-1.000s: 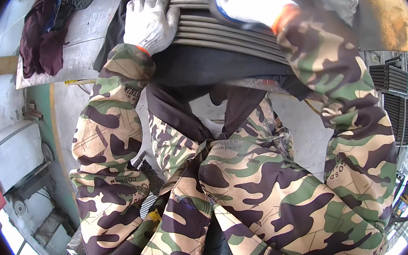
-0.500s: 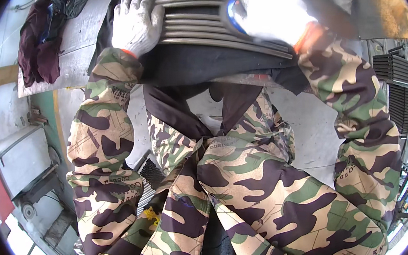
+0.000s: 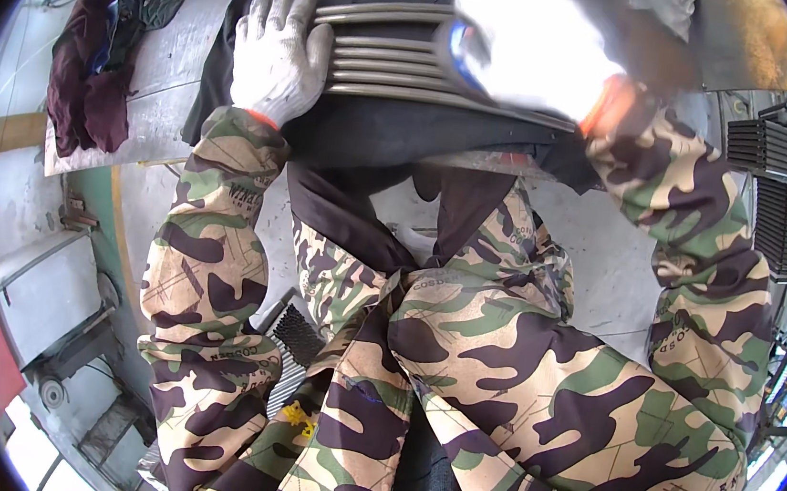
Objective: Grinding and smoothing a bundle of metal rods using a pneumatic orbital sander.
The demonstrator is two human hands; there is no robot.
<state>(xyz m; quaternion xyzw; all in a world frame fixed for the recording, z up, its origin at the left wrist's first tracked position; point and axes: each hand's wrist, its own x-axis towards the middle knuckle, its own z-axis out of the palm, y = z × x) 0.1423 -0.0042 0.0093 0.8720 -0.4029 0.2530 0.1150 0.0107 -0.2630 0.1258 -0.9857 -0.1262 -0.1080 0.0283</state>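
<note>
Grey metal slats (image 3: 404,55), a stack of curved strips lying side by side, sit on a dark cloth (image 3: 395,135) over the table (image 3: 157,77), straight ahead of the person.

Change over the last second: the view has tipped down and the stack now sits nearer the top edge of the frame. The left hand (image 3: 277,56) has slid a little along the stack's left end; it was further left before. The right hand (image 3: 529,54) has moved in over the slats from the upper right and is smeared with motion. Judgement: the stack is being steadied on one side and worked on the other.

Left hand: white knit glove, fingers spread, palm pressed flat on the slat ends. Pinning, not pinching.

Right hand: white glove, overexposed. It appears closed around a dark rounded object (image 3: 461,56) with a bluish edge, held against the slats. What that object is I cannot tell; the grip itself is blurred.

Surface and room, left to right: red panel and grey machine frame (image 3: 42,304) low at the left; maroon and dark green rags (image 3: 95,70) heaped on the table's far left corner; camouflage sleeves and trousers fill the middle; pale concrete floor (image 3: 594,257); black finned racks (image 3: 783,191) at the right rim.
</note>
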